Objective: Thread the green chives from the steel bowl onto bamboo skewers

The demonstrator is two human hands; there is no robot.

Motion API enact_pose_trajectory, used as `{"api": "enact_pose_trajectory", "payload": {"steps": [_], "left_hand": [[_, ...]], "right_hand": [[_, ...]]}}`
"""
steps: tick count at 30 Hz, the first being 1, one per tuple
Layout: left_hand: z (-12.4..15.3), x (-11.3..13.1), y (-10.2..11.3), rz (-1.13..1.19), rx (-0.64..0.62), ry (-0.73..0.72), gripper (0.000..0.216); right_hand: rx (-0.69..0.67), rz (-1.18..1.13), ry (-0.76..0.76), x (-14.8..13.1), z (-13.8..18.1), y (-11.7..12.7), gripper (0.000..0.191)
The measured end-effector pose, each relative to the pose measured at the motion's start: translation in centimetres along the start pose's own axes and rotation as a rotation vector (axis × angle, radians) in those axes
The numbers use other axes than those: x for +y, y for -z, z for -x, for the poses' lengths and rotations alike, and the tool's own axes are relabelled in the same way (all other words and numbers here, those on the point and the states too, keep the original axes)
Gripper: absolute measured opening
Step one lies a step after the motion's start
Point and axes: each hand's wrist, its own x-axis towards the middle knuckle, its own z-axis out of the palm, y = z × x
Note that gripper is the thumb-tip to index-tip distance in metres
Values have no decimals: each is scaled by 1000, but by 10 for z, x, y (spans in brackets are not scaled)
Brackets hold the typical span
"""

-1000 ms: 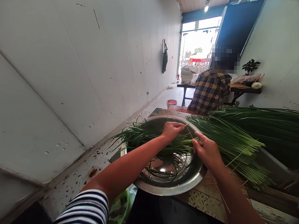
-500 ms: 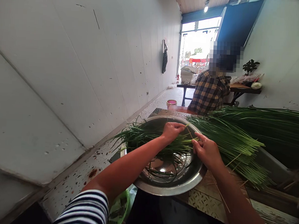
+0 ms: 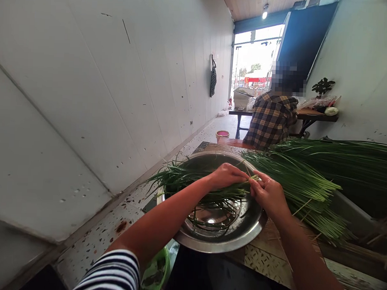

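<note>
My left hand and my right hand meet over a wide steel basin, both pinching the pale stem ends of a small bunch of green chives. The bunch lies across the basin with its leaf tips hanging over the left rim. Loose chive strands lie in the basin's bottom. To the right of my right hand a big heap of chives is spread over the table.
A person in a plaid shirt sits with their back to me beyond the table. A pink bucket stands on the floor, a green bin below the basin, a white wall on the left.
My left hand has slid right along the bunch and now touches my right hand at the stem ends. The thin straw-coloured stalk that stuck up between my hands is gone.
</note>
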Motion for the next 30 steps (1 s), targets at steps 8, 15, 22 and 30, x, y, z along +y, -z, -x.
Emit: {"api": "enact_pose_trajectory", "payload": {"steps": [8,15,22,30], "left_hand": [[-21,-31,21,-407,172,106,19],[-56,-70,13,-406,350,188,22],[-74,-72,-10,-301,339,198,17],[-31,-30,5,112,305,179,21]], "right_hand": [[12,128,33,3,1,-1,57],[60,165,6,-2,4,-2,54],[131,260,-4,-2,6,-5,27],[93,156,21,2,2,-5,35]]}}
